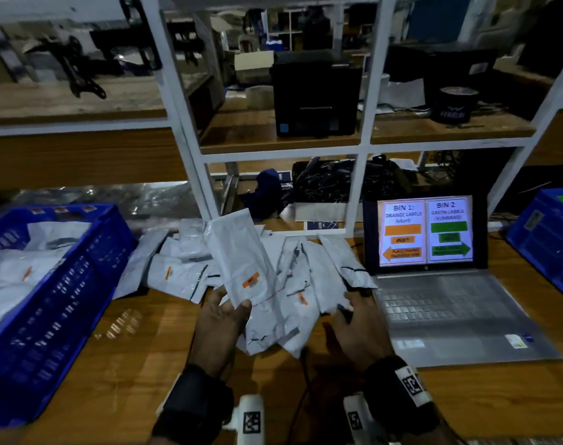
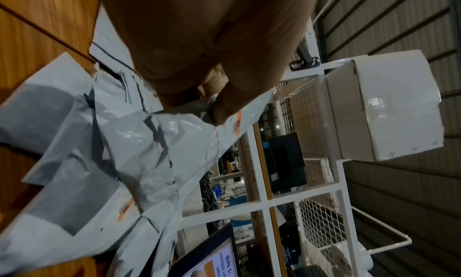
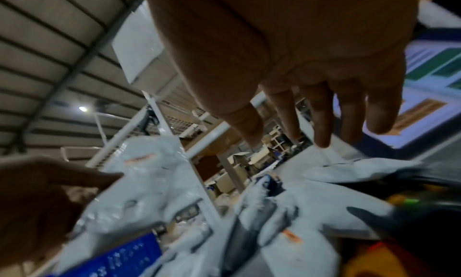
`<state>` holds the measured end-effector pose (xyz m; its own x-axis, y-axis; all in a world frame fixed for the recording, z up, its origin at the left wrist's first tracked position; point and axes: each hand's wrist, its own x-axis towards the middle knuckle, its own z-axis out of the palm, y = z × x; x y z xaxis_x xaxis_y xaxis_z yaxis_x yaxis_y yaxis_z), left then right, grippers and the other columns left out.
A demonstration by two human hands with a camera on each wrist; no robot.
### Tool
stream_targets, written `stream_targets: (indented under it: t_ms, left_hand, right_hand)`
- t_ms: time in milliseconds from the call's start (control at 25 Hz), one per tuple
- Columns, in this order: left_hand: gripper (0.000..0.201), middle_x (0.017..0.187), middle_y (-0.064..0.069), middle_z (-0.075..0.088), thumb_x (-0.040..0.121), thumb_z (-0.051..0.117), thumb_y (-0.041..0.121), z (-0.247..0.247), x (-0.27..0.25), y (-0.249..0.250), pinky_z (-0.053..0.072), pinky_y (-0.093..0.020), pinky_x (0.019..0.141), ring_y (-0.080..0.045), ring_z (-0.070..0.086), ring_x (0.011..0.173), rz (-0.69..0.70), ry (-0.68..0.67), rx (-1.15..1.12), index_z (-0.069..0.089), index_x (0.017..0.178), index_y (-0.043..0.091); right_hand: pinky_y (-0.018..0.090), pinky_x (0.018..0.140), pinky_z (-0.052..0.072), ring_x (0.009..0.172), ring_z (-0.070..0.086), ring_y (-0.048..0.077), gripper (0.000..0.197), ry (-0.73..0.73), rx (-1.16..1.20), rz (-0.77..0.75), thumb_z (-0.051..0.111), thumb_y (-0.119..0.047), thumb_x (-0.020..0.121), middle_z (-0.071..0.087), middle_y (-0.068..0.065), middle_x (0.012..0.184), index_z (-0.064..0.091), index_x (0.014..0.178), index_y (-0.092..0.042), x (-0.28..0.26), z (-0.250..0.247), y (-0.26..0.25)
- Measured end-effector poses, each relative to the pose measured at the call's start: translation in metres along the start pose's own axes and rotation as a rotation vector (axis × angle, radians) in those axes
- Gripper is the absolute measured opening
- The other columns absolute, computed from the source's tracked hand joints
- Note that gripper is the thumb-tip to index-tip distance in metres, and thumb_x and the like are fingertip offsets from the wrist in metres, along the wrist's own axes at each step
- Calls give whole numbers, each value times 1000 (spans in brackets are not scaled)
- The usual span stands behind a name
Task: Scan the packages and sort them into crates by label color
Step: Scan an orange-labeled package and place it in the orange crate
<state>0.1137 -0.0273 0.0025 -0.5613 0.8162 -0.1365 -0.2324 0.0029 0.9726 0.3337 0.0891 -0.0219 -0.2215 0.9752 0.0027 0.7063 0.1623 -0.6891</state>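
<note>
So, progress check: it looked like the middle of the job, not near the end. A white package with an orange label [image 1: 241, 261] was held up off the table [image 1: 138, 364] by the left hand [image 1: 220, 319], with that hand's grip clamped on the bottom edge, thumb on top and the other digits underneath, as was clearest in the left wrist view. The barcode on the orange label faced up and was plainly in view. Whether it had been scanned at that point couldn't be told.

The right hand [image 1: 357, 329] was held over the pile with nothing gripped; its fingers [image 3: 321, 119] were spread and loosely straight, so that grip was apart. Something dark and blurry, with yellow and a green light, was seen low in the right wrist view. It may have been the scanner, but that couldn't be confirmed.

What seemed done: several white packages were already lying in the blue crate on the left [image 1: 90, 261], one of them showing an orange label. That matched the laptop screen [image 1: 426, 232], where bin 1, orange, was pointed left and bin 2, green, right. A second blue crate at the right edge [image 1: 543, 239] was only partly in frame, so its contents couldn't be judged.

What was left: a good heap of unsorted packages [image 1: 305, 274] was still spread on the table between the left crate and the laptop, a few with orange labels showing. No green label could be picked out in that heap. So quite a lot was still to be scanned and sorted, the held one most likely bound for the left crate.
</note>
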Motion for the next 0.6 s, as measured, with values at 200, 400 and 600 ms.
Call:
stream_targets:
  t_ms: [200,400,600]
  left_hand:
    - [40,119,-12,78,99,64,-1,-72,9,32,61,-54,92,-32,75,110,10,44,-63,58,136,13]
    - [59,123,-6,77,93,73,-1,-208,35,71,58,-56,100,-26,74,114,48,141,-24,49,143,18]
    - [65,122,-9,76,90,74,-9,-343,58,109,64,-41,90,-23,76,108,134,242,62,44,141,19]
  right_hand:
    - [31,103,50,126,56,12,71,-328,294,-143,67,-60,91,55,-7,137,43,153,-34,-18,59,-102]
    - [37,101,55,120,59,0,70,-365,462,-303,80,-36,88,61,-23,136,46,148,-43,-39,154,-215]
    - [38,96,58,116,66,6,64,-387,492,-385,72,-12,92,68,-13,128,51,143,-45,-41,234,-332]
